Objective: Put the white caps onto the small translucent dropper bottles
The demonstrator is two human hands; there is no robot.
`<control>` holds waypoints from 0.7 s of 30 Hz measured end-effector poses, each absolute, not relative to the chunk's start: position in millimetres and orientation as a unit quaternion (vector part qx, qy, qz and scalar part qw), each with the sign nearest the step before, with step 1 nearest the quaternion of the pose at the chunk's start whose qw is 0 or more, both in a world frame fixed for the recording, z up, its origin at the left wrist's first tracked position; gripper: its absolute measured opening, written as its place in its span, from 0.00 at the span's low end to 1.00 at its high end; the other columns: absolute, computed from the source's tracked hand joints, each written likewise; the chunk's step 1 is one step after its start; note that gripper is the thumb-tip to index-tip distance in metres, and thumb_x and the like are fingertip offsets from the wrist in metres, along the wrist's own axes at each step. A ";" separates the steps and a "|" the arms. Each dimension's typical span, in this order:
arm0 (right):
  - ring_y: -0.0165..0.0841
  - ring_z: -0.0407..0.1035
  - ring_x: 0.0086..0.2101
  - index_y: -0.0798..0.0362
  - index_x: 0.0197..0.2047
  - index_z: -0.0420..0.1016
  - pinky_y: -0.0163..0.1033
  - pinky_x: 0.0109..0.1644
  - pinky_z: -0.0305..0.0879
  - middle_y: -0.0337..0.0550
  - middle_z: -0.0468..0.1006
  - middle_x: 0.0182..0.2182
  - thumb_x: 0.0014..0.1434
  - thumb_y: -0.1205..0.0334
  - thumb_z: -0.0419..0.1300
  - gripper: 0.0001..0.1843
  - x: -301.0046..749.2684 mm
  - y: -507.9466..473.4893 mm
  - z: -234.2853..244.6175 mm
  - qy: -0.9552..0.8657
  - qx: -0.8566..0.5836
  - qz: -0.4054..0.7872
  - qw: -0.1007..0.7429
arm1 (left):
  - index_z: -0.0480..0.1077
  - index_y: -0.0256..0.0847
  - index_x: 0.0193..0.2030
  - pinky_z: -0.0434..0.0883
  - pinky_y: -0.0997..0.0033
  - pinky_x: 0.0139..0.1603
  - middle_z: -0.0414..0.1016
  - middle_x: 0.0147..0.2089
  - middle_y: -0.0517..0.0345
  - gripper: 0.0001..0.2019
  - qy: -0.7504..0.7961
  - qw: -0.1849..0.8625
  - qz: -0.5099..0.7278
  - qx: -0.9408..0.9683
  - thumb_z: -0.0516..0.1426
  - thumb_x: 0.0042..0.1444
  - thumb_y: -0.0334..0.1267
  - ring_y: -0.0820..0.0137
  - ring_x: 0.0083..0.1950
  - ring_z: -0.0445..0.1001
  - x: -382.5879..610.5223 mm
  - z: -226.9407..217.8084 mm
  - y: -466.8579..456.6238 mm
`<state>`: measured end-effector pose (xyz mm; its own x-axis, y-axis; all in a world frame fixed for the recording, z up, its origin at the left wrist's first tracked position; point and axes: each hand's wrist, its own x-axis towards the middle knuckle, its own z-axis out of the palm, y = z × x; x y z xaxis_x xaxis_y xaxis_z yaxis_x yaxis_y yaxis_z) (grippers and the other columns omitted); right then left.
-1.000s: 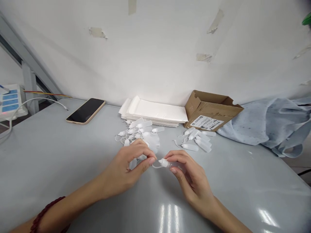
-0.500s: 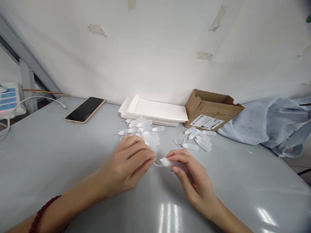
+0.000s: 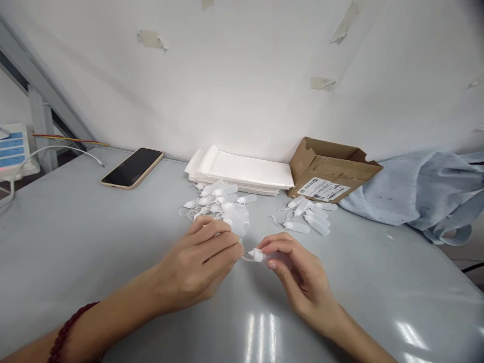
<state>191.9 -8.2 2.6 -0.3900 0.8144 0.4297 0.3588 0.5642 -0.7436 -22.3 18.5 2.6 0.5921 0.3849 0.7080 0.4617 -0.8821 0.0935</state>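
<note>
Low over the grey table (image 3: 94,242), my right hand (image 3: 298,275) pinches a small white plastic bottle (image 3: 258,255) by its neck end. My left hand (image 3: 200,262) has its fingers closed at the bottle's thin tip and looped tether, touching it from the left. Just behind my left hand lies a heap of the same small bottles (image 3: 219,204). A second, smaller group of bottles (image 3: 308,217) lies behind my right hand.
A stack of white padded envelopes (image 3: 242,174) lies against the wall. An open cardboard box (image 3: 333,171) sits to its right, with pale blue cloth (image 3: 419,194) beyond. A phone (image 3: 132,167) lies at the left, with a white cable (image 3: 49,154) nearby.
My left hand has shifted slightly, its fingers curling tighter at the bottle's tip. My right hand keeps its hold. The view tilted down a little.
</note>
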 end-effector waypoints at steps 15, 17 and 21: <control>0.32 0.69 0.41 0.51 0.49 0.66 0.37 0.42 0.68 0.45 0.73 0.40 0.62 0.74 0.51 0.14 195.6 -5.5 2.4 -0.805 -0.374 0.241 0.391 | 0.68 0.38 0.40 0.65 0.62 0.44 0.74 0.35 0.55 0.05 -0.305 -0.112 -0.388 -0.863 0.56 0.58 0.27 0.66 0.41 0.67 -20.3 -1.5 20.1; 0.32 0.69 0.41 0.52 0.49 0.66 0.37 0.43 0.67 0.45 0.73 0.40 0.62 0.74 0.51 0.14 195.6 -5.2 2.0 -0.807 -0.370 0.237 0.394 | 0.68 0.38 0.39 0.65 0.63 0.43 0.73 0.35 0.56 0.05 -0.301 -0.130 -0.389 -0.861 0.55 0.58 0.26 0.67 0.40 0.67 -20.6 -1.1 20.3; 0.31 0.69 0.42 0.52 0.48 0.66 0.36 0.43 0.67 0.45 0.72 0.40 0.62 0.75 0.51 0.14 193.8 -4.8 0.1 -0.809 -0.362 0.240 0.395 | 0.67 0.37 0.37 0.64 0.63 0.43 0.73 0.33 0.57 0.06 -0.292 -0.122 -0.389 -0.865 0.54 0.58 0.24 0.68 0.39 0.66 -18.6 -2.0 20.4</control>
<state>193.8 -4.8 0.1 -0.4252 0.7760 0.4660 0.3972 0.6225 -0.6743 -18.6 20.4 -2.0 0.5267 0.5993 0.6028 0.4095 -0.8003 0.4379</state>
